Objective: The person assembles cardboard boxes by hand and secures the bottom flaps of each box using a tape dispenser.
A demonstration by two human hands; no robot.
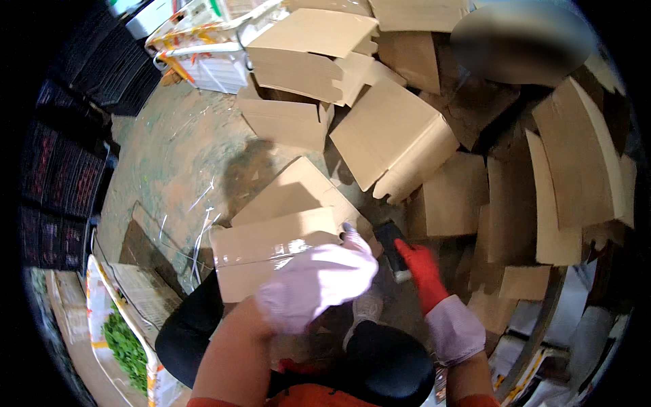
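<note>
A cardboard box point(271, 237) lies tilted before my knees, with shiny clear tape across its near face and a flap spread out beyond. My left hand point(351, 237), beneath a pale pink sleeve cover, is at the box's right edge; most of its fingers are hidden, so I cannot make out its grip. To the right, my right hand point(415, 256) in a red glove is closed on a black oblong tool point(390, 245) with a whitish lower end. The tool's exact kind is unclear. It is held just right of the box, apart from its edge.
Open cardboard boxes point(393, 139) crowd the far side and right. Loose white straps point(199, 237) lie on the dirty floor point(169, 149). Dark stacks point(64, 183) stand left; a white crate point(98, 298) near left holds green leaves point(125, 346). A blurred round shape point(522, 42) is upper right.
</note>
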